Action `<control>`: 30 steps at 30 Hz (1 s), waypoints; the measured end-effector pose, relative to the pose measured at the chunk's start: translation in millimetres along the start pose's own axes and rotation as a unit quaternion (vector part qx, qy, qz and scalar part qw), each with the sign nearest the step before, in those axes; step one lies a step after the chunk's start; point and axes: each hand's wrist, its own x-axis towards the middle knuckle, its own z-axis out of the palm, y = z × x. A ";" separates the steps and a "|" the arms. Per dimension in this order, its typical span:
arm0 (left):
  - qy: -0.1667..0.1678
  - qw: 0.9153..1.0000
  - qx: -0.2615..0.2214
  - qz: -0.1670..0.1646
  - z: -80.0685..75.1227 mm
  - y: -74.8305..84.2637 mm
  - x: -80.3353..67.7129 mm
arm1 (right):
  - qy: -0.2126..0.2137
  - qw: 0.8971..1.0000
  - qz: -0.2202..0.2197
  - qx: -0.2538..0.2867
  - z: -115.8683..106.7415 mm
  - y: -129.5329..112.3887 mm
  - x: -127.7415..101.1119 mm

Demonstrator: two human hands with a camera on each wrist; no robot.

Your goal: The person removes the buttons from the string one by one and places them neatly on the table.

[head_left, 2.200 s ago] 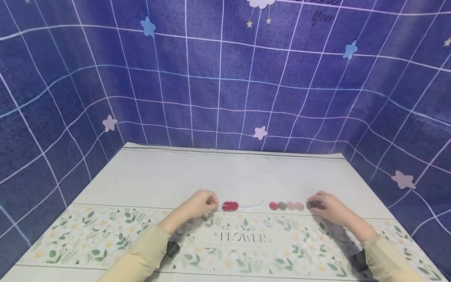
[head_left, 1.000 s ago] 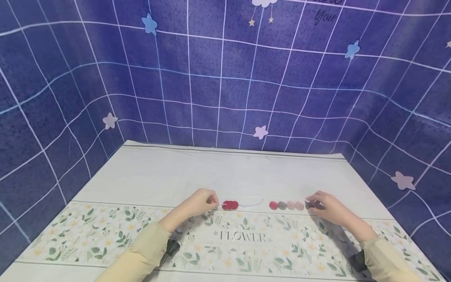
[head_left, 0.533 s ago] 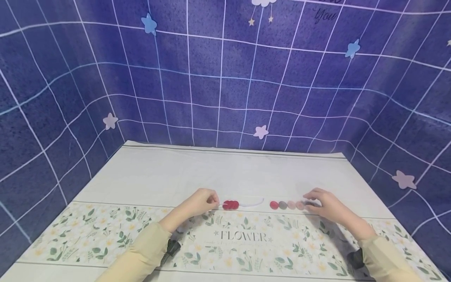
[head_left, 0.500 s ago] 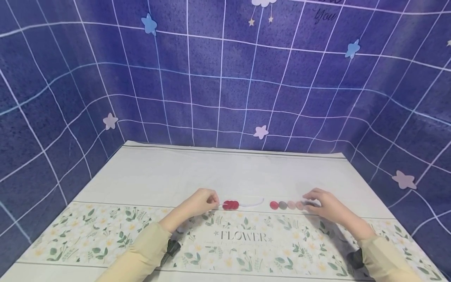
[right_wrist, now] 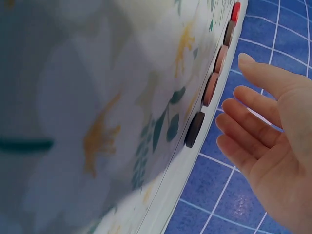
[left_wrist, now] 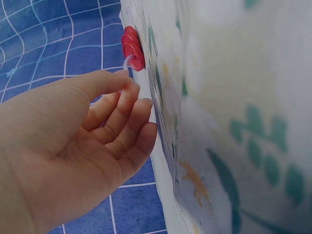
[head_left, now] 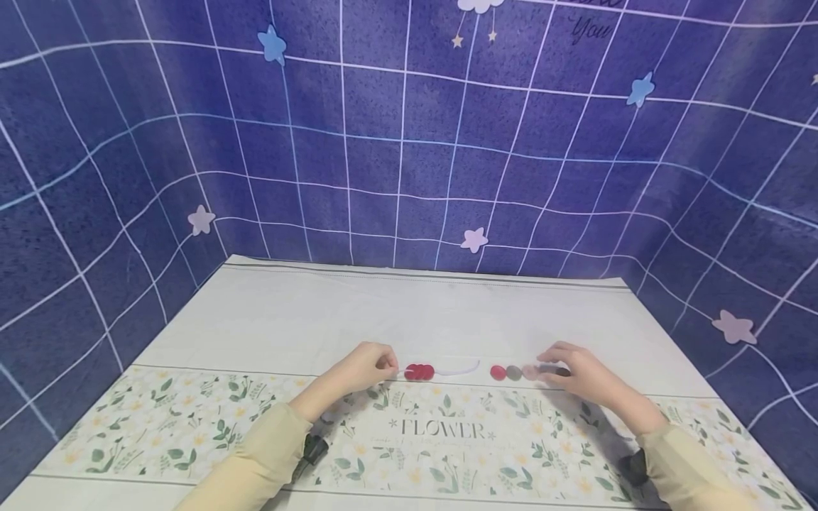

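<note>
Three red buttons point(head_left: 419, 371) point(left_wrist: 132, 48) sit threaded on a white string point(head_left: 457, 369) on the flowered tablecloth point(head_left: 447, 319). My left hand point(head_left: 390, 367) point(left_wrist: 129, 82) pinches the string's left end between thumb and forefinger, just beside the red buttons. A row of loose buttons lies to the right: red point(head_left: 498, 372) point(right_wrist: 236, 10), grey point(head_left: 514, 372) point(right_wrist: 228, 33), two pink point(right_wrist: 221, 58) point(right_wrist: 210, 89) and a dark one point(head_left: 562, 371) point(right_wrist: 194, 129). My right hand point(head_left: 551, 360) point(right_wrist: 240, 109) hovers over the row's right part with straight fingers, holding nothing.
Blue grid-patterned walls with paper stars point(head_left: 474, 239) close in the table at the back and both sides. The cloth carries the printed word FLOWER point(head_left: 439, 429) in front of the buttons. Both sleeves point(head_left: 255, 461) are beige.
My right hand has come off the dark button at the row's end and shifted left over the pink buttons, fingers straightened. The left hand and threaded red buttons have stayed put.
</note>
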 end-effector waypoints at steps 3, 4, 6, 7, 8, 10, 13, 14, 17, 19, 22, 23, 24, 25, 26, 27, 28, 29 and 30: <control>0.001 1.000 0.001 -0.002 0.1 -0.4 0.1 | -0.012 1.000 0.016 0.004 1.6 -1.9 2.9; 0.001 1.000 0.001 -0.002 0.2 -0.6 0.2 | -0.015 1.000 0.020 0.007 2.2 -2.4 3.9; 0.002 1.000 0.001 -0.003 0.2 -0.5 0.3 | -0.017 1.000 0.024 0.010 3.7 -2.7 5.5; 0.002 1.000 0.001 -0.004 0.3 -0.6 0.3 | -0.016 1.000 0.022 0.012 4.3 -3.2 6.3; 0.001 1.000 0.000 -0.005 0.2 -0.6 0.4 | -0.014 1.000 0.019 0.012 4.8 -3.5 7.0; 0.001 1.000 0.001 -0.006 0.1 -0.6 0.4 | -0.010 1.000 0.010 0.010 5.8 -3.7 8.2; 0.001 1.000 0.001 -0.005 -0.1 -0.4 0.3 | -0.006 1.000 -0.002 0.005 7.7 -3.6 10.0; 0.001 1.000 0.001 -0.005 -0.1 -0.4 0.2 | -0.005 1.000 -0.006 0.004 8.3 -3.8 10.6; 0.003 1.000 0.003 -0.006 0.3 -0.4 -0.2 | -0.001 1.000 -0.019 0.003 10.0 -5.3 12.3; 0.003 1.000 0.003 -0.007 0.3 -0.1 -0.5 | 0.002 1.000 -0.025 0.006 10.6 -6.9 13.2; 0.002 1.000 0.004 -0.004 0.6 -0.1 -0.6 | 0.001 1.000 -0.024 0.006 11.8 -9.0 14.6; 0.001 1.000 0.004 -0.004 0.6 -0.2 -0.5 | 0.001 1.000 -0.023 0.007 12.4 -9.4 15.1; 0.001 1.000 0.004 -0.005 0.6 -0.4 -0.5 | -0.002 1.000 -0.020 0.006 12.9 -9.8 15.7; 0.001 1.000 0.004 -0.005 0.6 -0.6 -0.4 | -0.003 1.000 -0.020 0.006 13.5 -10.2 16.4; 0.002 1.000 0.005 -0.006 0.6 -1.0 -0.4 | -0.005 1.000 -0.020 0.007 14.0 -10.7 17.3; 0.003 1.000 0.006 -0.007 0.6 -1.3 -0.3 | -0.006 1.000 -0.020 0.010 14.4 -11.5 18.3; 0.003 1.000 0.006 -0.008 0.5 -1.6 -0.2 | -0.008 1.000 -0.021 0.012 14.8 -12.2 19.4; 0.004 1.000 0.006 -0.007 0.4 -1.8 -0.2 | -0.010 1.000 -0.021 0.015 15.2 -12.9 20.5; 0.004 1.000 0.007 -0.004 0.5 -1.8 -0.1 | -0.013 1.000 -0.021 0.017 15.5 -13.7 21.7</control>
